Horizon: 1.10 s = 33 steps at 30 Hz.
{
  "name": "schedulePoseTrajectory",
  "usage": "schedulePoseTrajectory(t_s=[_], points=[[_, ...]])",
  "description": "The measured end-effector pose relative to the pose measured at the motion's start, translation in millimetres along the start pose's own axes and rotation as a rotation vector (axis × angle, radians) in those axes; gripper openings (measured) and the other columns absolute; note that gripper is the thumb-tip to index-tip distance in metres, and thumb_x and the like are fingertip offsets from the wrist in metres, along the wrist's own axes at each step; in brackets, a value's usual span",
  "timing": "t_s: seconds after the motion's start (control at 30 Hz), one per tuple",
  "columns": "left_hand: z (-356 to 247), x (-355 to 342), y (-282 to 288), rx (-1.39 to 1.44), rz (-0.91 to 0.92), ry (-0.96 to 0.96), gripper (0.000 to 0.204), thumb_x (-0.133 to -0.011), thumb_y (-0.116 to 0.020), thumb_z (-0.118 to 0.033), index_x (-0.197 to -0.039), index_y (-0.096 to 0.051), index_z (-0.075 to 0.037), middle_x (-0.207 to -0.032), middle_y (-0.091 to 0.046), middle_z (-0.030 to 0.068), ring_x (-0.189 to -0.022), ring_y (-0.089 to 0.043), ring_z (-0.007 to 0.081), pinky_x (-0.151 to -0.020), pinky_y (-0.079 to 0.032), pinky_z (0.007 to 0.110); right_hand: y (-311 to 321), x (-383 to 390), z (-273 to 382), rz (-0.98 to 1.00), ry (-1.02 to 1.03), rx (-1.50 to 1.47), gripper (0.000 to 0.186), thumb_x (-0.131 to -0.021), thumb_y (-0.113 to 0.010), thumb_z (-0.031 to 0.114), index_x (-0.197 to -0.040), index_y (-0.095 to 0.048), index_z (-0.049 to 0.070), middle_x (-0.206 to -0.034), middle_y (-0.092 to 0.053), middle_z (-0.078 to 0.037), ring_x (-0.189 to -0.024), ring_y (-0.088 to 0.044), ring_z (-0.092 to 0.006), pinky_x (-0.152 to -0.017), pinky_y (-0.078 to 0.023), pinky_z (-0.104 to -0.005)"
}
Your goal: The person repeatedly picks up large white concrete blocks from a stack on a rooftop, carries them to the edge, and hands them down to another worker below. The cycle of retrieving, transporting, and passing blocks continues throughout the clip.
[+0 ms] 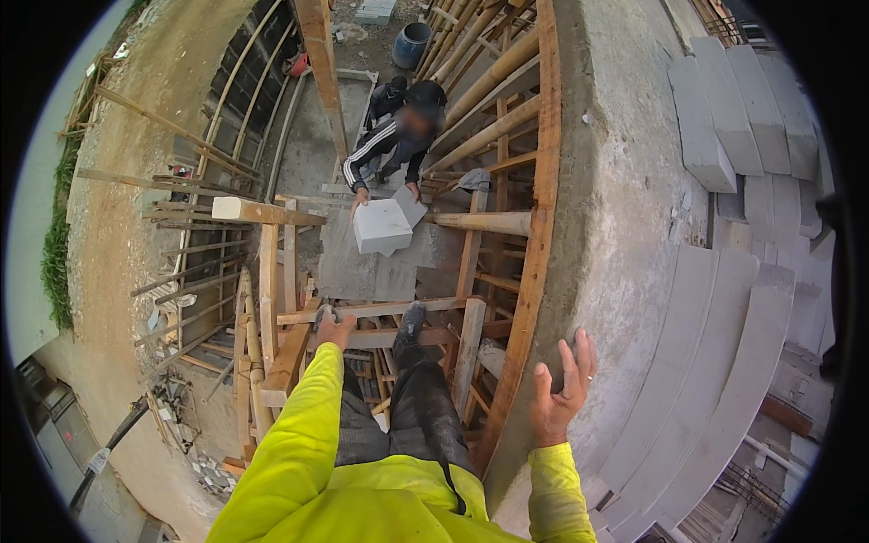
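Observation:
My left hand (336, 331) reaches forward above the wooden bars by my feet, its visible fingers apart and nothing seen in them. Raised over the edge of the concrete slab (620, 208), my right hand (563, 389) is open with fingers spread, a ring on one finger. Below and ahead, a co-worker in a dark striped jacket (373, 142) holds a white block (380, 224) with both hands. The block is well beyond my left hand, apart from it. A grey block or slab piece (409, 204) lies against its far right side.
My feet stand on wooden crossbars (389, 309) with gaps beneath. Bamboo poles (493, 77) and an orange-brown beam (546, 181) run along the slab. Rows of pale blocks (670, 362) are stacked at right. A timber post (272, 214) juts in at left; a blue barrel (412, 45) stands far off.

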<state>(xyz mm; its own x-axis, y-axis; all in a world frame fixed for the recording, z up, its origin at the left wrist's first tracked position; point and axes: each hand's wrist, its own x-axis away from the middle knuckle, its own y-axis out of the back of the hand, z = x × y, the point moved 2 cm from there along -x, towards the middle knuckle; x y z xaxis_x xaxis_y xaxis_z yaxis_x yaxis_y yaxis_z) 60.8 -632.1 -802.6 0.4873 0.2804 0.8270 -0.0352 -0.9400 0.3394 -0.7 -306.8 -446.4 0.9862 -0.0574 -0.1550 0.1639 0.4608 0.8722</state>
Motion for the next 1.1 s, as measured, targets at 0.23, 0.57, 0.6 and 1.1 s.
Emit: schedulePoseTrajectory(t_s=[0.23,0.57,0.6,1.1], points=[[6,-10,-6,0.616,0.092,0.277,0.099,-0.081,-0.06,-0.07,-0.157,-0.018,-0.023,-0.162,-0.013,0.0135,-0.148,-0.013,0.0433,-0.104,-0.02,0.074,-133,29,31,0.139,-0.372,-0.692,0.091,-0.087,-0.068,0.045,-0.153,-0.023,0.001,-0.156,-0.028,-0.024,-0.144,-0.026,-0.0416,-0.117,-0.02,-0.0499],[-34,-83,-29,0.878,-0.129,0.325,0.107,-0.076,-0.071,-0.06,-0.155,-0.011,-0.021,-0.159,-0.021,0.0115,-0.142,-0.027,0.0394,-0.102,-0.024,0.074,-441,34,-87,0.769,-1.207,-1.252,0.103,-0.076,-0.075,0.059,-0.152,-0.029,0.006,-0.15,-0.037,-0.019,-0.139,-0.033,-0.0338,-0.109,-0.032,-0.0548],[-33,-83,-31,0.865,-0.151,0.36,0.112,-0.075,-0.075,-0.054,-0.157,-0.006,-0.021,-0.159,-0.02,0.0114,-0.142,-0.027,0.0388,-0.101,-0.027,0.074,-447,43,-72,0.782,-1.038,-1.028,0.091,-0.077,-0.08,0.039,-0.147,-0.035,0.002,-0.136,-0.052,-0.017,-0.129,-0.047,-0.0281,-0.104,-0.04,-0.0423],[-288,190,83,1.178,0.222,-0.517,0.079,-0.079,-0.065,-0.039,-0.144,-0.038,-0.004,-0.134,-0.05,0.0154,-0.122,-0.051,0.0324,-0.101,-0.042,0.047,-17,-41,44,0.174,-0.073,-0.84,0.067,-0.088,-0.074,0.023,-0.143,-0.044,-0.002,-0.147,-0.045,-0.02,-0.136,-0.044,-0.0338,-0.111,-0.037,-0.0427]])
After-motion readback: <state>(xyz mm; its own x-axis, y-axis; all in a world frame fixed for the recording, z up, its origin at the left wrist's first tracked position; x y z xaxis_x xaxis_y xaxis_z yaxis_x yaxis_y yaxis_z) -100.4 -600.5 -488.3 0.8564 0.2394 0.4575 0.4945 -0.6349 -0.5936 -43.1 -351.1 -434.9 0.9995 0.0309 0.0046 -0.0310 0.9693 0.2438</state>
